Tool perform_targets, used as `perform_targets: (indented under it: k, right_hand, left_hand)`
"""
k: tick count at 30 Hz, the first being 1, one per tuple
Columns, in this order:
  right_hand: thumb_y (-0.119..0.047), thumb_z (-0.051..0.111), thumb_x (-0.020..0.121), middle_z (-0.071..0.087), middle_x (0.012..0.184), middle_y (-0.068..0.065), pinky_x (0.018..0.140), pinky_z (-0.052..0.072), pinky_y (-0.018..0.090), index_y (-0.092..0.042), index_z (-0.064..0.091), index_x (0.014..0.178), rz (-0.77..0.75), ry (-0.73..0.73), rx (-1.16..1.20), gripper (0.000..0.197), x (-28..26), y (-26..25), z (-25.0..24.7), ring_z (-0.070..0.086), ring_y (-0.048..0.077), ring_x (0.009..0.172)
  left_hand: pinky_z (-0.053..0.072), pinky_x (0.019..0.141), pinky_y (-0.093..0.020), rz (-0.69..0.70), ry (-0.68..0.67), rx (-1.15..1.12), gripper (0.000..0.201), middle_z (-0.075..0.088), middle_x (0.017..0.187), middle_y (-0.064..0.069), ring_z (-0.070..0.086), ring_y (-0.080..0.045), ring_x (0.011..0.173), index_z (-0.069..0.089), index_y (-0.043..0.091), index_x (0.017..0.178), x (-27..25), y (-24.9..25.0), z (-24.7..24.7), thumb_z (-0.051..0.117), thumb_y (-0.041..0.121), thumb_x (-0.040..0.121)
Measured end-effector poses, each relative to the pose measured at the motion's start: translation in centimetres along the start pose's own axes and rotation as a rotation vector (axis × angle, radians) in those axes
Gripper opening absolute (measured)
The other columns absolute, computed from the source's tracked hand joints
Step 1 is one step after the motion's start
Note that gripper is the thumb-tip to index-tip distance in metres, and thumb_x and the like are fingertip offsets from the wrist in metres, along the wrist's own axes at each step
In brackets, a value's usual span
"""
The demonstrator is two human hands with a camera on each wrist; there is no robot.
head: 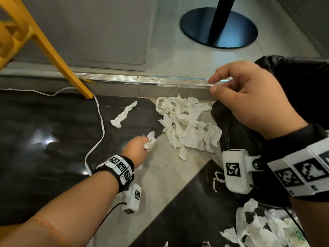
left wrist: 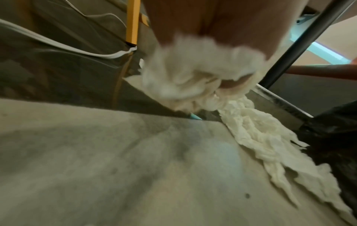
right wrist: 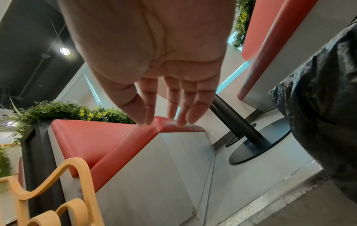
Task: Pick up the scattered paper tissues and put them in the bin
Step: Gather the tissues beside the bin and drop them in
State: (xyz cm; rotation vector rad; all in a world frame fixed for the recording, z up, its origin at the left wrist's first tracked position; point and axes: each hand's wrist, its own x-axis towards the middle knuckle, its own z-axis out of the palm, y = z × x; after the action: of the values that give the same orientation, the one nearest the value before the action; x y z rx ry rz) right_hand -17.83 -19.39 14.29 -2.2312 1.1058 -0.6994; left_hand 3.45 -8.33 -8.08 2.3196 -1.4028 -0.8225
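Observation:
My left hand (head: 138, 147) is low over the floor and grips a crumpled white tissue (head: 150, 140); in the left wrist view that tissue wad (left wrist: 193, 76) bulges out of my fist. Just right of it lies a big heap of crumpled tissues (head: 187, 123), and one twisted tissue (head: 123, 114) lies apart to the left. More tissues (head: 258, 227) lie at the lower right. My right hand (head: 249, 98) hovers empty over the black bin bag (head: 302, 82), fingers relaxed and straight (right wrist: 172, 105).
A yellow chair leg (head: 58, 57) stands at the upper left, with a white cable (head: 99, 122) running past its foot. A metal step edge (head: 142, 80) crosses behind the tissues. A black table base and pole (head: 219, 27) stand on the raised floor beyond.

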Motion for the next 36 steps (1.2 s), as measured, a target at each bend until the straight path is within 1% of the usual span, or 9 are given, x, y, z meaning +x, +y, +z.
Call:
perform_targets:
  k: [6,10,14,18,21,26,31,34,36]
  right_hand:
    - [-0.023,0.064,0.081,0.058,0.108,-0.008,0.069,0.043,0.001,-0.031,0.065,0.085,0.002,-0.041,0.003,0.009,-0.7,0.9,-0.2,0.061,-0.006,0.08]
    - [-0.024,0.066,0.077,0.059,0.104,-0.008,0.069,0.044,0.006,-0.032,0.065,0.082,0.036,-0.093,-0.069,0.009,-2.0,1.8,0.4,0.061,0.004,0.082]
    - [-0.025,0.064,0.078,0.056,0.103,-0.014,0.066,0.041,0.007,-0.038,0.061,0.079,0.154,-0.189,-0.102,0.014,-3.1,3.4,3.3,0.059,0.0,0.078]
    - [-0.013,0.057,0.085,0.053,0.111,-0.007,0.075,0.044,0.022,-0.033,0.062,0.093,0.321,-0.253,-0.206,0.022,-2.1,7.1,7.5,0.058,0.007,0.079]
    - [-0.007,0.051,0.087,0.046,0.135,0.0,0.096,0.044,0.031,-0.029,0.057,0.121,0.401,-0.356,-0.314,0.041,-0.6,10.3,11.6,0.053,0.019,0.113]
    - [-0.023,0.062,0.083,-0.011,0.157,-0.003,0.11,0.031,0.044,-0.05,0.016,0.141,0.404,-0.84,-0.611,0.079,-1.8,15.1,18.8,0.019,0.04,0.14]
    - [-0.006,0.055,0.082,0.054,0.118,0.011,0.087,0.047,0.033,-0.012,0.057,0.112,0.331,-0.66,-0.581,0.031,-2.5,14.1,19.3,0.056,0.032,0.104]
    - [-0.009,0.057,0.083,0.055,0.085,0.001,0.07,0.043,0.028,-0.018,0.048,0.105,0.489,-0.388,-0.228,0.026,-2.3,12.8,17.6,0.057,0.025,0.081]
    - [-0.015,0.062,0.085,0.059,0.092,0.003,0.075,0.047,0.03,-0.019,0.044,0.123,0.561,-0.29,-0.105,0.042,-1.6,11.7,16.1,0.06,0.027,0.089]
  left_hand:
    - [0.04,0.076,-0.03,-0.103,0.161,-0.094,0.018,0.057,0.092,-0.008,0.058,-0.032,0.091,0.057,0.01,0.098,1.0,-1.2,-3.2,0.045,0.008,0.085]
    - [0.046,0.083,-0.044,-0.208,0.305,-0.025,0.036,0.039,0.129,-0.019,0.057,-0.044,0.095,0.045,0.01,0.12,5.0,-2.7,-4.9,0.052,0.014,0.085]
    - [0.043,0.095,-0.049,-0.346,0.098,0.183,0.065,0.006,0.155,-0.013,0.049,-0.045,0.117,0.015,0.03,0.146,8.6,-5.0,-4.4,0.042,0.006,0.091]
    - [0.043,0.092,-0.048,-0.347,0.028,0.238,0.038,0.041,0.125,-0.025,0.053,-0.047,0.106,0.038,0.012,0.131,7.8,-5.7,-2.0,0.039,0.015,0.093]
    - [0.046,0.085,-0.042,-0.209,-0.023,0.249,0.028,0.054,0.112,-0.025,0.057,-0.042,0.098,0.053,0.006,0.109,6.0,-4.2,-1.1,0.051,0.025,0.09]
    - [0.041,0.069,-0.033,0.047,-0.112,0.384,0.018,0.057,0.098,-0.016,0.06,-0.036,0.088,0.058,0.008,0.088,3.0,-1.9,-2.0,0.051,0.025,0.086]
    - [0.041,0.066,-0.032,0.013,-0.01,0.246,0.01,0.048,0.082,-0.008,0.057,-0.033,0.076,0.051,0.014,0.071,0.8,-3.2,-4.3,0.054,0.016,0.08]
    - [0.037,0.066,-0.031,-0.071,0.062,0.17,0.013,0.046,0.082,-0.006,0.052,-0.028,0.072,0.05,0.015,0.069,0.2,-4.1,-5.3,0.055,0.012,0.08]
    - [0.036,0.067,-0.031,-0.091,0.095,0.16,0.011,0.047,0.083,-0.007,0.048,-0.026,0.072,0.051,0.014,0.071,0.1,-4.2,-5.7,0.055,0.011,0.081]
